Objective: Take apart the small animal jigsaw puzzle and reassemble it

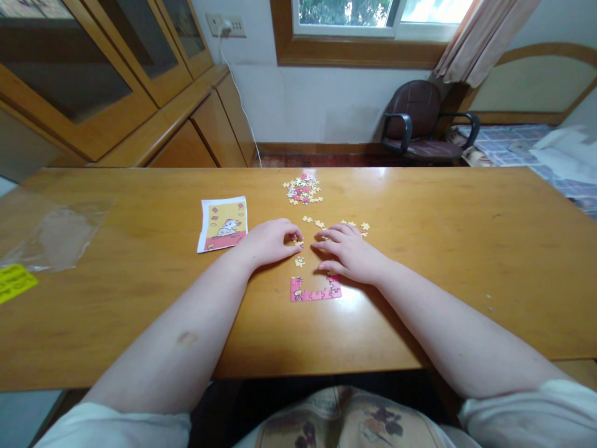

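Note:
My left hand rests on the table with thumb and forefinger closed at a small yellow jigsaw piece, partly covered by the fingertips. Just below it lies a loose yellow jigsaw piece. My right hand lies with its fingers spread, partly hiding several yellow pieces behind it. Nearer to me, joined pink jigsaw pieces form a U-shaped edge. Beyond the hands are two yellow pieces and a heap of mixed puzzle pieces. Left of my left hand is a picture sheet showing a white animal on yellow and pink.
The wooden table carries a clear plastic bag and a yellow label at the left. Past the table stand a cabinet, an armchair and a bed. A white cable hangs from a socket.

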`<state>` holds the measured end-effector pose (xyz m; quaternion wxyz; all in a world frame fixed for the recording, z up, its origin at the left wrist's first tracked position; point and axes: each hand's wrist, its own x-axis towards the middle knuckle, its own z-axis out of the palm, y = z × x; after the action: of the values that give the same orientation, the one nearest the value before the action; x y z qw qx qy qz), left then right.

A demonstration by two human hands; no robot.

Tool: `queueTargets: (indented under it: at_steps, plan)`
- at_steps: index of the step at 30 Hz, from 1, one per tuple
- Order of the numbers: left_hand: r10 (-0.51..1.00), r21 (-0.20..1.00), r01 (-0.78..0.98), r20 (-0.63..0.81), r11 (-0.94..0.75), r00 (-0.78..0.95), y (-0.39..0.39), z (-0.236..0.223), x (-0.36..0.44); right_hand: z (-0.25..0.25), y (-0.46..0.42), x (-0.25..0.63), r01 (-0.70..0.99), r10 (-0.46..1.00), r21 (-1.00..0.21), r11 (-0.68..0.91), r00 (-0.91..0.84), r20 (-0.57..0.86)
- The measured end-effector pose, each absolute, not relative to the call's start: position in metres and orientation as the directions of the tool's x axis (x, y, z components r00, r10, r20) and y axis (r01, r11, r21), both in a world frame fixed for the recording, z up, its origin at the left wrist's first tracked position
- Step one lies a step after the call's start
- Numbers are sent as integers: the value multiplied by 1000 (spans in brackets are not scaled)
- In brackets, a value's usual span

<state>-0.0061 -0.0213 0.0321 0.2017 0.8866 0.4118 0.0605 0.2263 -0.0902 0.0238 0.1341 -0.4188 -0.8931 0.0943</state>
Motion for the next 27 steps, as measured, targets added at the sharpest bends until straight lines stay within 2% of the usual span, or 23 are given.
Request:
queueTargets:
  at_steps: [17, 27]
  plan:
    - [740, 478, 656, -19, -583, 672, -23, 36, -7, 23, -90, 228, 721, 774, -288, 631, -611, 167]
    - [743, 433, 675, -19, -597, 669, -20, 34, -8, 20, -95, 218, 756, 779, -196, 625, -621, 86]
